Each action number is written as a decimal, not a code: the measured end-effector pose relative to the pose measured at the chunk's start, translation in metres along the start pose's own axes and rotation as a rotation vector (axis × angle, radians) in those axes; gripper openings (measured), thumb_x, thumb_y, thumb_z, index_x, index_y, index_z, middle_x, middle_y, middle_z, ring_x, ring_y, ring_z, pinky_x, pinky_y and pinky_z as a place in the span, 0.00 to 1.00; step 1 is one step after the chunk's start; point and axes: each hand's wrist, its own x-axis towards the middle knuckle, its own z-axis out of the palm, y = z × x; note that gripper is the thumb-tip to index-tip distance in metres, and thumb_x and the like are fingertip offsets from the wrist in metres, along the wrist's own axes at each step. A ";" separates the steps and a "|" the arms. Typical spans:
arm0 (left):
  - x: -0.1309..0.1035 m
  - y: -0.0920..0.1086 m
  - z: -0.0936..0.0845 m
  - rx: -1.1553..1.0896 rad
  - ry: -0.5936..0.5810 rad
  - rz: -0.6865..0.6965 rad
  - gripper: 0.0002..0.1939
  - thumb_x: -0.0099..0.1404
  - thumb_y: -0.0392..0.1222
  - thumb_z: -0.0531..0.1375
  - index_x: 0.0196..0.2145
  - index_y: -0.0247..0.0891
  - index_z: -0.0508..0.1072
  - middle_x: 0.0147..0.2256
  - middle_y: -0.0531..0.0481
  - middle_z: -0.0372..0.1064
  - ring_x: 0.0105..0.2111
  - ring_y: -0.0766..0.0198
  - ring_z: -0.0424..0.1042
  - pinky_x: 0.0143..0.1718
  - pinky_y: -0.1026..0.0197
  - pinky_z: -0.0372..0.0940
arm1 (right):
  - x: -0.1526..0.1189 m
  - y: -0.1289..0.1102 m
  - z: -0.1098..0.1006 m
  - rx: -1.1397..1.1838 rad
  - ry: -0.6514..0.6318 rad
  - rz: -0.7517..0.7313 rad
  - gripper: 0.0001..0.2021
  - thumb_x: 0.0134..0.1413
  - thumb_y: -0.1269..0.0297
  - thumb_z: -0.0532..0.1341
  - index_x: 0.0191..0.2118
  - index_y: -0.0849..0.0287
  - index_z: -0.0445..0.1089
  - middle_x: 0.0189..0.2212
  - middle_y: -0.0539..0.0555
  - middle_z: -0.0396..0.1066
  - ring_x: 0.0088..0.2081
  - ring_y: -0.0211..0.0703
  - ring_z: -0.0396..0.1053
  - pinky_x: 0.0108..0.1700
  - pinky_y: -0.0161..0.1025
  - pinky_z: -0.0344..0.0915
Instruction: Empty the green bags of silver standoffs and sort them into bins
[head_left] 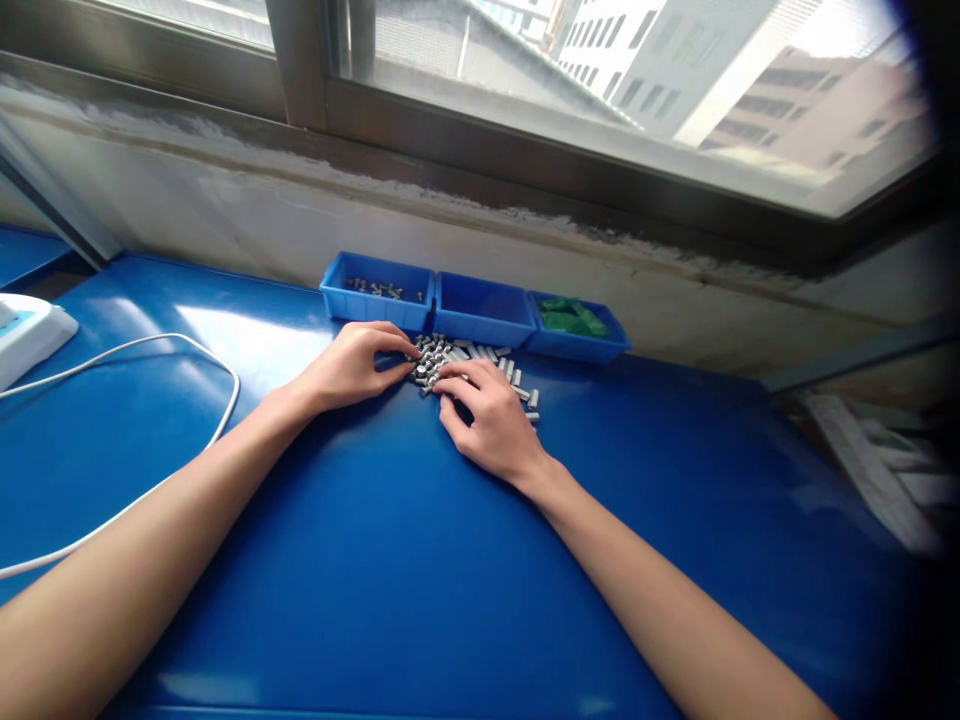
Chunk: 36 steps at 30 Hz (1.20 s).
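Observation:
A pile of small silvery metal bolt-like pieces (pixel 426 372) lies on the blue table (pixel 405 560), in front of the bins. At its left edge, my left hand (pixel 364 362) has thumb and forefinger tips drawn close together; whatever is between them is too small to make out. My right hand (pixel 491 415) reaches in from the right, fingers curved over the front of the pile and thumb held apart. Its fingertips touch or nearly touch the pieces. Longer flat-sided metal pieces (pixel 510 370) lie behind and right of this hand, partly covered by it.
Three joined blue bins stand along the wall: the left bin (pixel 337 300) holds small metal parts, the middle bin (pixel 484 328) shows a bare inside, the right bin (pixel 577 346) holds green pieces (pixel 571 317). A white cable (pixel 225 400) runs from a white device (pixel 34 335) at left.

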 end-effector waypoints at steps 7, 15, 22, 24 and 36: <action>0.000 -0.007 0.001 0.053 -0.018 0.010 0.11 0.65 0.41 0.60 0.38 0.37 0.82 0.39 0.45 0.80 0.36 0.58 0.78 0.41 0.59 0.70 | 0.000 0.000 0.000 0.003 -0.001 0.006 0.09 0.62 0.72 0.59 0.42 0.56 0.76 0.47 0.58 0.75 0.52 0.52 0.70 0.56 0.53 0.68; 0.001 -0.003 0.004 -0.288 0.149 -0.238 0.18 0.63 0.48 0.65 0.48 0.37 0.80 0.38 0.45 0.80 0.35 0.59 0.78 0.41 0.59 0.72 | 0.000 -0.001 0.000 0.010 -0.005 0.018 0.10 0.61 0.72 0.59 0.43 0.55 0.76 0.48 0.58 0.75 0.52 0.53 0.70 0.57 0.54 0.68; 0.002 0.000 0.005 -0.712 0.204 -0.440 0.29 0.57 0.57 0.71 0.50 0.35 0.79 0.38 0.43 0.80 0.37 0.58 0.78 0.44 0.57 0.72 | 0.000 0.000 0.000 -0.007 -0.003 0.002 0.09 0.62 0.72 0.58 0.42 0.58 0.76 0.47 0.59 0.75 0.52 0.53 0.70 0.57 0.53 0.68; 0.002 -0.002 0.006 -0.754 0.200 -0.470 0.29 0.56 0.57 0.72 0.49 0.35 0.79 0.38 0.43 0.80 0.37 0.59 0.78 0.43 0.58 0.72 | 0.000 0.000 0.000 -0.007 -0.002 0.001 0.09 0.62 0.72 0.58 0.42 0.58 0.76 0.47 0.59 0.75 0.51 0.52 0.70 0.57 0.53 0.68; 0.012 0.001 -0.003 -0.657 0.581 -0.381 0.17 0.57 0.50 0.72 0.41 0.37 0.81 0.41 0.45 0.79 0.45 0.52 0.79 0.52 0.53 0.72 | 0.000 0.000 0.001 0.014 0.005 0.010 0.09 0.62 0.72 0.59 0.42 0.56 0.76 0.47 0.58 0.75 0.51 0.52 0.70 0.56 0.53 0.69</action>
